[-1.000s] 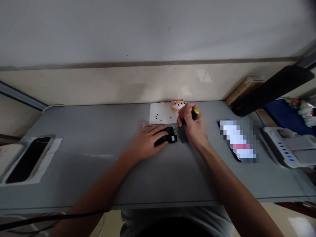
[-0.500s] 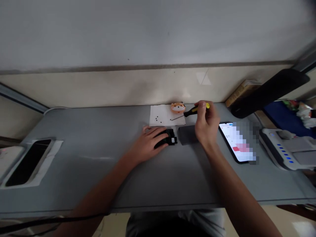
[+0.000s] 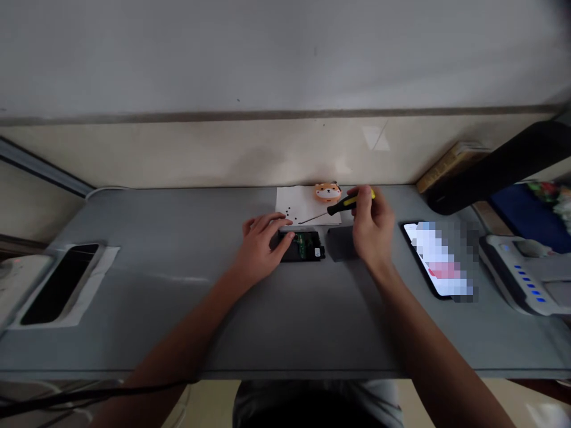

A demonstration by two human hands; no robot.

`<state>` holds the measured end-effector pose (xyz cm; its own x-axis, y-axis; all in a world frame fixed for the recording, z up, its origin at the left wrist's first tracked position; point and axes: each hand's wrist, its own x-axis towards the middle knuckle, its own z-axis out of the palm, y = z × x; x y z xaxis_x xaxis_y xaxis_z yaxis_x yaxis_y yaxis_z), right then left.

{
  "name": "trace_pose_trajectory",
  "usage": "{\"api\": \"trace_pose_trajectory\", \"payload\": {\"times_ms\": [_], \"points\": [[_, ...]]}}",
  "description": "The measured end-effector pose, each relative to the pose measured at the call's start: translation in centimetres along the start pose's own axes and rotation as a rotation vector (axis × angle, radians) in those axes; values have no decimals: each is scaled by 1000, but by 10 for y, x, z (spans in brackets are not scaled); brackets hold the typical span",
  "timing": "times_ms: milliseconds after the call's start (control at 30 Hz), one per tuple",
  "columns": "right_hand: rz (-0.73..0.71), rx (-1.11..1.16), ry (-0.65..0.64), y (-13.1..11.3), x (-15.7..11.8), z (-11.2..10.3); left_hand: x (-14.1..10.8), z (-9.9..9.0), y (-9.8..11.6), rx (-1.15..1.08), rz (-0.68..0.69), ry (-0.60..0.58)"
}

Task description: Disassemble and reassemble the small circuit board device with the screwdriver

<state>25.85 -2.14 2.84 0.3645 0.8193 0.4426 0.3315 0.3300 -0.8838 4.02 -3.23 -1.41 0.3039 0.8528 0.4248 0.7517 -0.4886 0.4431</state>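
Note:
My right hand is closed round the black-and-yellow handle of a screwdriver. Its thin shaft points left and down, and a small dark speck at its tip is just above or on the front part of a white paper; whether this is a screw I cannot tell. Several tiny dark screws lie on the paper's left part. My left hand rests over the left end of an opened black device with a green circuit board. Its fingers are spread, the thumb on the device and the fingertips near the paper's front edge.
An orange animal-faced case sits on the paper. Beside the device lies a dark grey cover, partly behind my right hand. A lit phone, a charging dock and a black cylinder stand at right. Another phone lies left.
My left hand has drawn back leftward and uncovered the green board. The screwdriver tip has moved left and towards me, nearer the paper's front edge. The view has shifted slightly.

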Motion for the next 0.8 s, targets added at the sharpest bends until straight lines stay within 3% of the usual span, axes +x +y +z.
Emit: {"api": "trace_pose_trajectory", "payload": {"times_ms": [233,467,667,800], "points": [[18,57,-104,-4,-8,5,0,5,-3,-20,-13,-26],[31,86,-98,-3,-9,6,2,6,-5,-98,-72,-21],[23,109,-93,-3,-10,7,6,1,-8,-169,-105,-85],[-9,68,-121,-2,-12,8,6,-3,-12,-96,-85,-18]]}}
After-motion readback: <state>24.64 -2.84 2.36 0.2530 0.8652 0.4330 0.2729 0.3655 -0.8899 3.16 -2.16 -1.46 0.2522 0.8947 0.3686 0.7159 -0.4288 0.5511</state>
